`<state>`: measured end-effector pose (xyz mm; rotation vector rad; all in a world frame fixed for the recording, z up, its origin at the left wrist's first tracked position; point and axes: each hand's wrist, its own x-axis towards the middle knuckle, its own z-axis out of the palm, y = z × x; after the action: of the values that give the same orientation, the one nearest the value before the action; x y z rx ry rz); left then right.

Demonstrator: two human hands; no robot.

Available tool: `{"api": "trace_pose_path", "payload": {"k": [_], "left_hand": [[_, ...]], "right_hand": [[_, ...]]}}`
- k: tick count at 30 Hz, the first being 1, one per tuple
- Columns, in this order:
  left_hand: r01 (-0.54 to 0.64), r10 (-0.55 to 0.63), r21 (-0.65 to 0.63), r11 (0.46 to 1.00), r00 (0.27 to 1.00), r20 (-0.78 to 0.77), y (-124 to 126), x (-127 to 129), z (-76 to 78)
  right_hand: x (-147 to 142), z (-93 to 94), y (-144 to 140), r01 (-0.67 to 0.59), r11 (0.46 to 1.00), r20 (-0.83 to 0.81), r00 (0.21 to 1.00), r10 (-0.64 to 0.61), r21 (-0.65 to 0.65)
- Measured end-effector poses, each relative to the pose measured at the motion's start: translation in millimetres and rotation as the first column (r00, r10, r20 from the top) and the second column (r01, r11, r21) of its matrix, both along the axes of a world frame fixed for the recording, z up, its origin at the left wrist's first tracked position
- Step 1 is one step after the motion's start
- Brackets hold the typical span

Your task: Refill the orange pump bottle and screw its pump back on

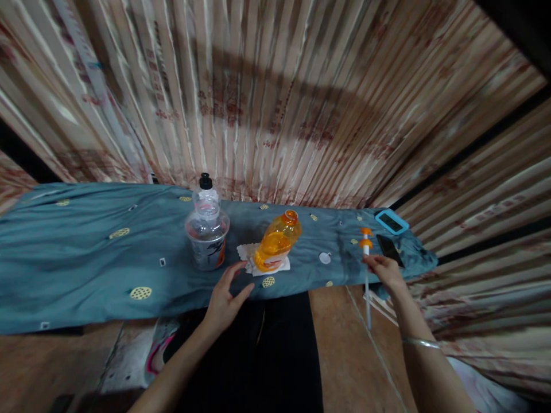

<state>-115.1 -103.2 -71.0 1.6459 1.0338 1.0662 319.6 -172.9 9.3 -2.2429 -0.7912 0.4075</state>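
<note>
An orange see-through bottle [279, 241] without its top stands tilted on a folded white tissue [284, 266], part full of orange liquid. Beside the tissue's left edge is my left hand [226, 298], its fingers spread and nothing held. Off to the right, my right hand [383, 269] pinches a pump dispenser top [366, 244] with an orange head and white collar. Its long thin tube hangs down past the table's front edge.
A clear bottle with a black cap [206, 195] stands in a see-through plastic tub [207, 244] on the left. A blue-framed device [391, 221] and a dark phone [390, 250] lie at the right. Patterned teal cloth [94, 258] covers the narrow table; a pleated curtain [258, 103] hangs behind.
</note>
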Motion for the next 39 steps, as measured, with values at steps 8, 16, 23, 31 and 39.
{"api": "trace_pose_path", "payload": {"k": [8, 16, 23, 31, 39], "left_hand": [[0.05, -0.049, -0.009, 0.999, 0.992, 0.119, 10.3, 31.0, 1.9], [0.049, -0.051, 0.019, 0.999, 0.994, 0.092, 18.5, 31.3, 5.3], [0.043, -0.049, 0.052, 0.998, 0.992, 0.117, 24.7, 42.2, 6.0], [0.042, -0.048, 0.064, 0.997, 0.995, 0.091, 34.0, 54.9, 17.2], [0.062, -0.079, 0.157, 0.986, 0.991, 0.109, 56.1, 73.2, 32.7]], "right_hand": [[-52.0, 81.5, 8.9, 0.409, 0.737, -0.672, 0.736, 0.082, 0.538], [-89.3, 125.0, 45.2, 0.393, 0.485, -0.574, 0.757, 0.311, 0.781], [-114.4, 147.7, 62.6, 0.086, 0.383, -0.243, 0.891, 0.384, 0.92], [-147.0, 160.2, 75.0, -0.216, 0.438, -0.023, 0.877, 0.48, 0.873], [-186.7, 96.8, 99.1, -0.508, 0.533, 0.097, 0.779, 0.62, 0.677]]}}
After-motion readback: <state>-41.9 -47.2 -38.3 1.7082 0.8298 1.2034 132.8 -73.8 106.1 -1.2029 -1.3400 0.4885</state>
